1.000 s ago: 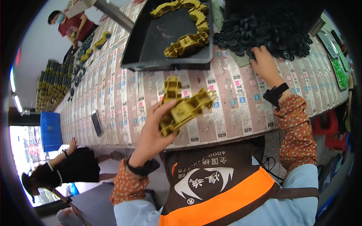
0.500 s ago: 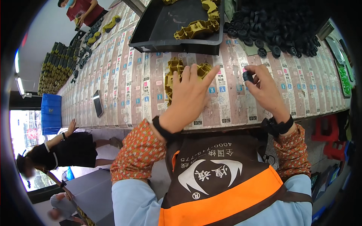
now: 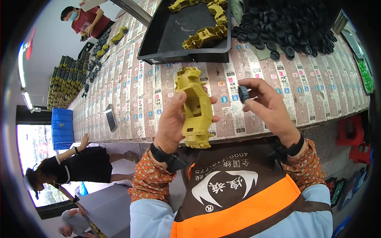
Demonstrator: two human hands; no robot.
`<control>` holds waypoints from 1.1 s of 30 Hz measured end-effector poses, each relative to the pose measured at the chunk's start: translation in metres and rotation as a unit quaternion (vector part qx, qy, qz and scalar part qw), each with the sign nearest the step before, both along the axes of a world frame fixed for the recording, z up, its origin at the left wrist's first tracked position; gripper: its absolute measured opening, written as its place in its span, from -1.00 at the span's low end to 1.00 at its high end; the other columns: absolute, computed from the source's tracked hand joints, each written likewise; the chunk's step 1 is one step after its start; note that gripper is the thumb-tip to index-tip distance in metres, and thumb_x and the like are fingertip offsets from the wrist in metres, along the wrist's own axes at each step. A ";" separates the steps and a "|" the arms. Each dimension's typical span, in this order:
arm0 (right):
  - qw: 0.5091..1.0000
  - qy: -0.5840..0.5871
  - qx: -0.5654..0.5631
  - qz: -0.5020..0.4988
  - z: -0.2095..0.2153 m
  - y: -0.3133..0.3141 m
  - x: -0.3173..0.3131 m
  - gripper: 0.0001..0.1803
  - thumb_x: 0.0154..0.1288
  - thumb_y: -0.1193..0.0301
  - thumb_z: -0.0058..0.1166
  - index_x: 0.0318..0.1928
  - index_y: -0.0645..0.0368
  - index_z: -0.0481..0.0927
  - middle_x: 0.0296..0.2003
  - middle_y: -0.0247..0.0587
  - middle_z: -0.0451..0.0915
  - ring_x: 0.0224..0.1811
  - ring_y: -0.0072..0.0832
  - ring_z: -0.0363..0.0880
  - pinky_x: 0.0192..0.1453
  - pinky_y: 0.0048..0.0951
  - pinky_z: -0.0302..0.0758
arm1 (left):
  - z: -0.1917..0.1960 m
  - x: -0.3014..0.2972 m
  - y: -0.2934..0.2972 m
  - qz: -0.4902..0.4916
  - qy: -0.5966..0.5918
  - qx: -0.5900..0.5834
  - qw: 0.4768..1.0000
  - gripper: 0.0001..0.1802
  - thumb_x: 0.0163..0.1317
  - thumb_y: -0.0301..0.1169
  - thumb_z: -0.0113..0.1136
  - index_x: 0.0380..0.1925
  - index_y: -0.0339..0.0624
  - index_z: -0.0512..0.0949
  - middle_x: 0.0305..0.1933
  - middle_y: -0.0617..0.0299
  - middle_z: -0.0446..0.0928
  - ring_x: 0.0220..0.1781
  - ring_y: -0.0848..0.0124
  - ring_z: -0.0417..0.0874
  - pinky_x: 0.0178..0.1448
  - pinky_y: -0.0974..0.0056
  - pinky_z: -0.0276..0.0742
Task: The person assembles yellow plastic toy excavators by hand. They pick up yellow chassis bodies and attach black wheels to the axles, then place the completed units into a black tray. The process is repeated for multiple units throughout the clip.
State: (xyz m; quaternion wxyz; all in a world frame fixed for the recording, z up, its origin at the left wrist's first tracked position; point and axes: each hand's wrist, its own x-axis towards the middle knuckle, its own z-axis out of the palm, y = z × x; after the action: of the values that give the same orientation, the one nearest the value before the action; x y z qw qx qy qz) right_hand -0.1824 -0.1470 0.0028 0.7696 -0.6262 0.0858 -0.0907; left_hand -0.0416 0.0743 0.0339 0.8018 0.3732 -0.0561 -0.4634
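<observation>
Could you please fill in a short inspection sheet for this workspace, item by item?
Surface: table has a printed, scuffed covering.
Things: yellow frame and dark wheel, both held, apart from each other; more yellow frames in the black tray; wheel pile right of it.
Clutter: phone lying on the table, toward the left.
Hands: left hand grips the frame; right hand pinches the wheel.
Cables: none clearly made out.
Surroundings: blue bin at left; co-worker in red at upper left; red stool at right.
</observation>
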 end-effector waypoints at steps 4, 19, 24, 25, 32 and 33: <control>0.999 -0.040 0.016 -0.003 0.001 0.025 0.012 -0.52 0.42 0.58 0.08 0.32 0.23 0.45 -0.07 -0.38 0.53 -0.07 -0.69 0.53 0.05 -0.60 0.54 | -0.017 -0.023 0.000 0.010 -0.002 0.084 0.996 -0.39 0.49 0.02 0.15 0.35 -0.13 0.36 0.05 0.06 0.59 0.10 0.18 0.71 0.09 -0.09 0.80; 0.999 -0.025 0.027 -0.006 -0.017 0.039 0.013 -0.50 0.41 0.65 0.08 0.34 0.27 0.45 -0.03 -0.34 0.57 -0.05 -0.70 0.54 0.08 -0.59 0.57 | -0.040 -0.046 -0.003 0.038 -0.139 0.124 0.982 -0.26 0.45 -0.19 0.30 0.45 -0.09 0.13 0.16 0.21 0.53 0.10 0.47 0.63 0.08 0.32 0.66; 0.998 -0.029 0.006 -0.063 -0.022 0.048 0.011 -0.50 0.40 0.68 0.09 0.33 0.30 0.45 0.02 -0.24 0.61 0.03 -0.61 0.60 0.18 -0.56 0.57 | -0.050 -0.049 -0.006 0.037 -0.184 0.139 0.972 -0.24 0.47 -0.30 0.28 0.48 -0.13 0.05 0.18 0.22 0.52 0.14 0.50 0.59 0.16 0.34 0.59; 0.998 -0.025 0.006 -0.063 -0.025 0.049 0.009 -0.49 0.40 0.68 0.09 0.34 0.31 0.44 0.04 -0.21 0.62 0.06 -0.58 0.62 0.21 -0.53 0.57 | -0.052 -0.050 -0.006 0.032 -0.192 0.144 0.970 -0.24 0.48 -0.31 0.27 0.48 -0.14 0.04 0.19 0.21 0.51 0.16 0.50 0.57 0.19 0.34 0.57; 0.997 -0.015 -0.066 -0.032 -0.026 0.063 -0.010 -0.40 0.35 0.74 -0.09 0.41 0.42 0.31 0.24 0.12 0.58 0.38 -0.17 0.54 0.44 -0.31 0.46 | -0.070 -0.057 -0.011 0.019 -0.274 0.163 0.947 -0.30 0.49 -0.34 0.24 0.43 -0.24 0.06 0.24 0.15 0.44 0.22 0.42 0.50 0.29 0.30 0.47; 0.998 -0.018 -0.045 -0.031 -0.030 0.063 -0.011 -0.36 0.29 0.74 -0.15 0.42 0.43 0.29 0.27 0.20 0.54 0.42 -0.10 0.49 0.46 -0.29 0.44 | -0.071 -0.058 -0.013 0.020 -0.294 0.165 0.941 -0.32 0.49 -0.35 0.24 0.41 -0.25 0.08 0.23 0.15 0.45 0.22 0.42 0.50 0.29 0.29 0.47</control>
State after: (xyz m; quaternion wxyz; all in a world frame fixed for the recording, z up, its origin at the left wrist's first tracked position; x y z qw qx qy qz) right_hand -0.1930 -0.0845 -0.0273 0.7386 -0.6558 0.0870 -0.1298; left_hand -0.0992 0.0614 -0.0374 0.6858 0.6212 -0.2047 -0.3192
